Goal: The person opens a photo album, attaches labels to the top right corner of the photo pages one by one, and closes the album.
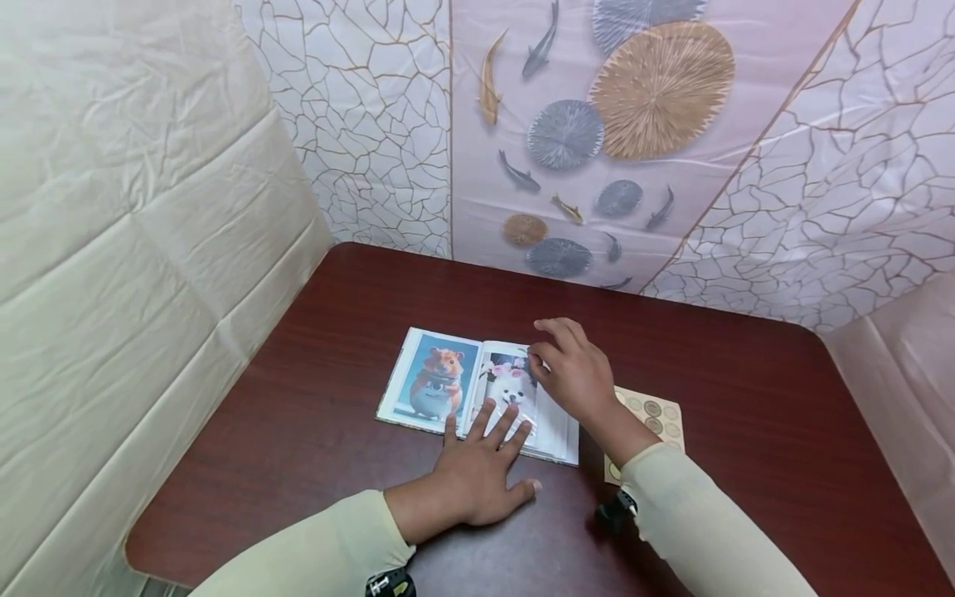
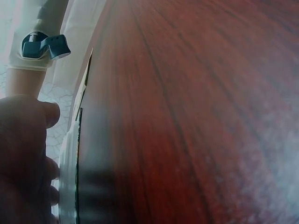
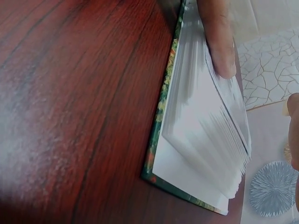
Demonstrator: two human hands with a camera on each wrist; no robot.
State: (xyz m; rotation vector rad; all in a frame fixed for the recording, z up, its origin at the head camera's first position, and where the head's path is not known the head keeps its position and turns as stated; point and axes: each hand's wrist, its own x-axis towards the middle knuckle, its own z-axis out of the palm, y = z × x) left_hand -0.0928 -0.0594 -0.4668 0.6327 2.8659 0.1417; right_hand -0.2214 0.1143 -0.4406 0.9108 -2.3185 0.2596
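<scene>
A photo album (image 1: 428,336) lies open on the table, a hamster picture (image 1: 440,377) on its left page and a white dog picture (image 1: 511,385) on its right. My left hand (image 1: 477,481) is spread flat at the near edge, fingertips resting on the right page beneath the dog. My right hand (image 1: 578,369) hovers over that page's upper right, with thumb and index finger bent close together; whether they pinch anything is hidden. In the right wrist view the album's pages (image 3: 201,126) fan out above the patterned cover, and a left-hand finger (image 3: 219,46) presses on them.
A pale sheet with round coin-like spots (image 1: 671,410) lies right of the album, partly under the right forearm. The dark red-brown table (image 1: 313,431) extends all around. Patterned cloth (image 1: 373,124) hangs behind it. A strapped-on camera (image 1: 391,583) sits at the left wrist.
</scene>
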